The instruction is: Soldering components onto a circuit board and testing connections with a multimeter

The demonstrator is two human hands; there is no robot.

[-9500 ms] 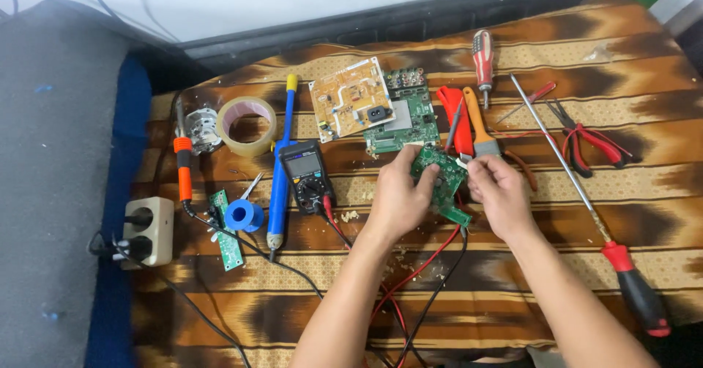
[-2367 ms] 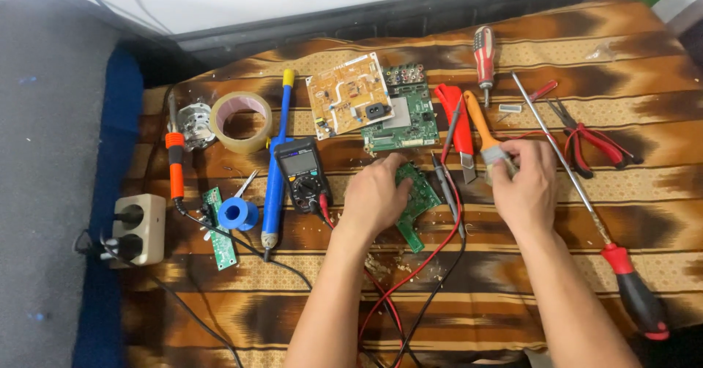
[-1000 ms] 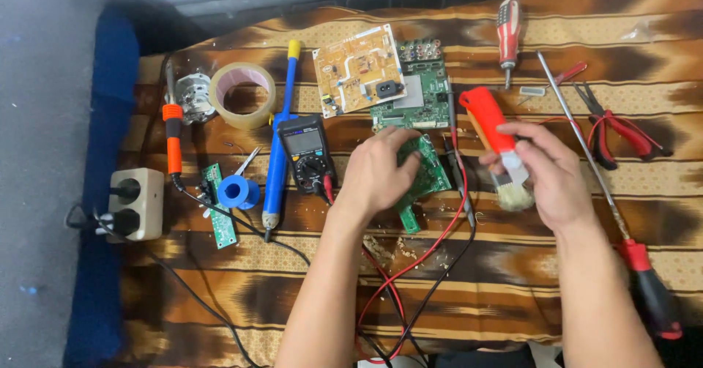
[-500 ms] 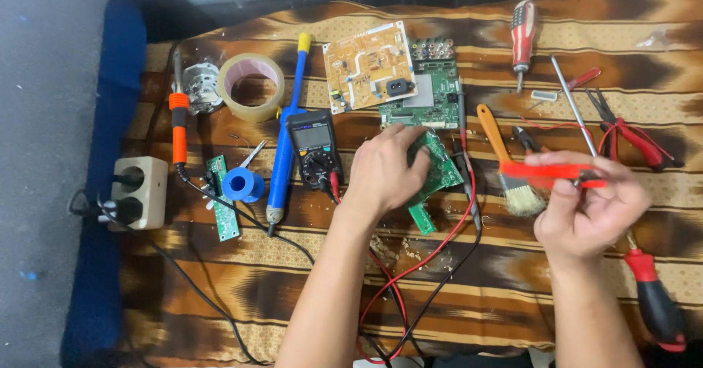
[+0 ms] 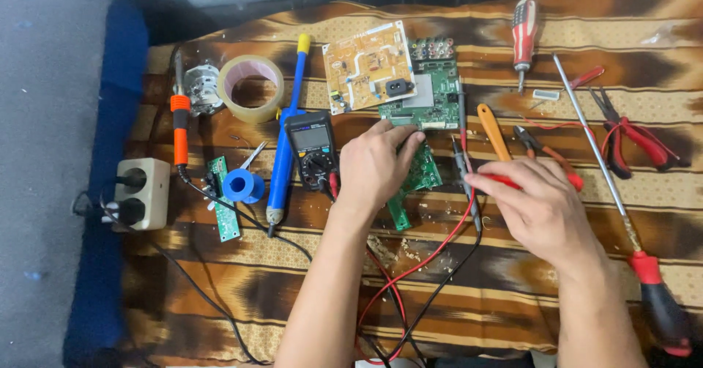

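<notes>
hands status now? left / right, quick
Left hand: fingers spread flat, pressing down on the small green circuit board.
Right hand: fingers closed on the red probe.

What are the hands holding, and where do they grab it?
The left hand presses down on the small green circuit board. The right hand pinches a red probe mid-shaft.

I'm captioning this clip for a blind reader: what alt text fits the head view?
Seen from above, a left hand presses a small green circuit board onto a brown patterned cloth while the right hand grips a red meter probe. A black multimeter lies just to the left.
</notes>
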